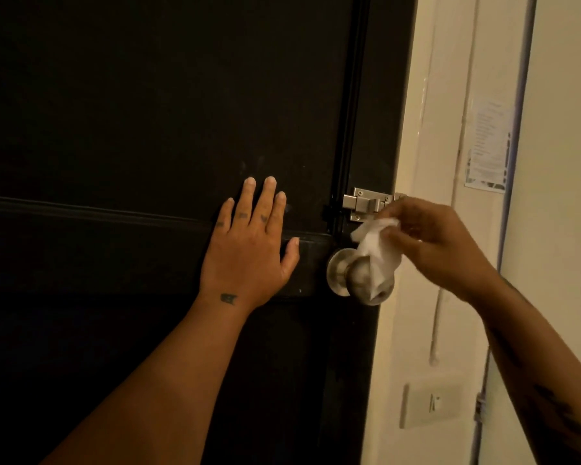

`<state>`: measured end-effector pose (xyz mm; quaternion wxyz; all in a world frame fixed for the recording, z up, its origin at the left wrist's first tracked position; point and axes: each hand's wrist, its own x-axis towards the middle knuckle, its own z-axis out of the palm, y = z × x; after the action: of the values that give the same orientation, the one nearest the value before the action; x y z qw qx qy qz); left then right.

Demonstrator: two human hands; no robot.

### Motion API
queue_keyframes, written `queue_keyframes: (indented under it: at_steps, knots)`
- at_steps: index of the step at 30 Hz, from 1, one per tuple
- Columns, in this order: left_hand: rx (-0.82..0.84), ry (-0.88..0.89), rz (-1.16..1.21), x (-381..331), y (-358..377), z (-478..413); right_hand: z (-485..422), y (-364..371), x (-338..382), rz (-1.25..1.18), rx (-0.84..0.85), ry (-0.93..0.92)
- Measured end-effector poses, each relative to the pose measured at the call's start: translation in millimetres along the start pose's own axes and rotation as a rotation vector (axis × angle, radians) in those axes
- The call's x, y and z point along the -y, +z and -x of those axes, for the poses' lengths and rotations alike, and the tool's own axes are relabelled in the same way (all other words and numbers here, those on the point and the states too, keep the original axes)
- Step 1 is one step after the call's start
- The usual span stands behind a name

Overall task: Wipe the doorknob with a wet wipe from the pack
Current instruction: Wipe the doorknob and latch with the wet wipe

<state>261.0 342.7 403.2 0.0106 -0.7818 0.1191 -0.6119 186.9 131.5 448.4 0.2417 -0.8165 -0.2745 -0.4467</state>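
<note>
A round metal doorknob sticks out from the right edge of a dark door. My right hand pinches a crumpled white wet wipe just above and to the right of the knob; the wipe hangs down and drapes over the knob's right side. Left of the knob, my left hand lies flat on the door, fingers spread, holding nothing. The wipe pack is not in view.
A silver sliding bolt latch sits on the door just above the knob, close to my right fingers. To the right is a cream wall with a posted paper notice and a wall switch plate lower down.
</note>
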Motion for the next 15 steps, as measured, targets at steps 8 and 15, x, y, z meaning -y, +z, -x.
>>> queue_keyframes:
  at_steps: [8,15]
  knots:
    - [0.021,-0.004,0.008,-0.1,-1.0,-0.7,8.9,19.3,1.7,-0.124,0.238,0.059]
    - [0.017,0.001,0.010,-0.4,-1.0,0.8,23.2,-4.2,-21.7,-0.280,0.007,0.260]
